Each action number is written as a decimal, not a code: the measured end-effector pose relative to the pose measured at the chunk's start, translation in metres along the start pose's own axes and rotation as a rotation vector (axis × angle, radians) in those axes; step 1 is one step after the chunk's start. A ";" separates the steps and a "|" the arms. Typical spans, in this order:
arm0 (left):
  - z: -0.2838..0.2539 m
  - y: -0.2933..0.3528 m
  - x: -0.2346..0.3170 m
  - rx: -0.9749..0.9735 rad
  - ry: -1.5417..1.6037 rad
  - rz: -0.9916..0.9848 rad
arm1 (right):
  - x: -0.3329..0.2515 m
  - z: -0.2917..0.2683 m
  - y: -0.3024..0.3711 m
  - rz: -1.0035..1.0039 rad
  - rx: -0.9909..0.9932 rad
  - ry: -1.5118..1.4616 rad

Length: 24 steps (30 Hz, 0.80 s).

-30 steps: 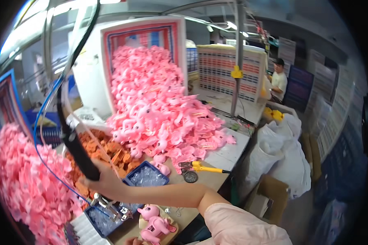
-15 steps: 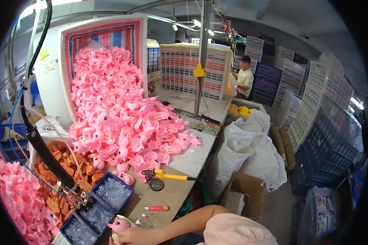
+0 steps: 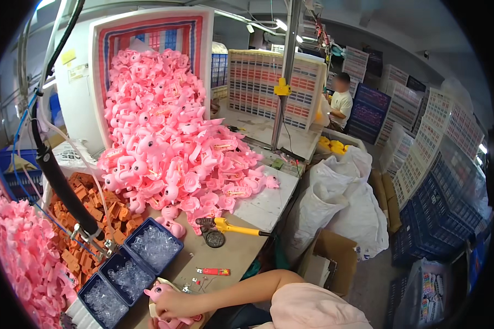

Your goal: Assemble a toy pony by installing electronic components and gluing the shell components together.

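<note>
Brown tabletop (image 3: 239, 253) bears a smooth, rounded pink toy animal (image 3: 160, 292); the right hand (image 3: 177, 305) covers its middle, grip impossible to tell.

Head fisheye: from above hands (image 3: 177, 304), facing forward-down across workbench (image 3: 237, 253).

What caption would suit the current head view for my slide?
Right hand on a pink toy, near blue trays of clear parts and heaped pink pieces.
</note>
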<state>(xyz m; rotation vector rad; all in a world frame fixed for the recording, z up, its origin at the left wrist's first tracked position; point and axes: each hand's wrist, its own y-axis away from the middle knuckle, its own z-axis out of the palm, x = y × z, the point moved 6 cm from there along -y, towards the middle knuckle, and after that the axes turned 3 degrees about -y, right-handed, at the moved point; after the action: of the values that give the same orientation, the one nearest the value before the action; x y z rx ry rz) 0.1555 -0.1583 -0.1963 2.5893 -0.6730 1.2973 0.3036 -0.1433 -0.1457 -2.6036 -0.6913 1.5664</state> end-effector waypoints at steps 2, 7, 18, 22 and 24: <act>-0.001 -0.003 0.009 -0.060 -0.060 -0.025 | 0.015 0.013 -0.001 0.047 -0.034 -0.025; -0.014 -0.003 0.055 -0.036 -0.298 0.171 | 0.010 0.011 -0.001 -0.027 -0.033 0.244; 0.063 -0.030 -0.042 0.354 -0.613 -0.069 | 0.010 0.070 0.002 -0.026 0.106 0.490; -0.002 -0.021 0.030 0.095 -0.578 0.250 | 0.013 0.051 0.009 0.480 -0.168 -0.149; -0.016 -0.013 0.060 -0.114 -0.516 0.509 | 0.037 0.054 0.009 -0.087 -0.048 0.383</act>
<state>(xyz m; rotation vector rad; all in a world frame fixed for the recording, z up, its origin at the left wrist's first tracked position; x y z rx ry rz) 0.1809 -0.1602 -0.1385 2.7661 -1.5201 0.6297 0.2757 -0.1485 -0.2059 -2.7465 -0.7977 0.9956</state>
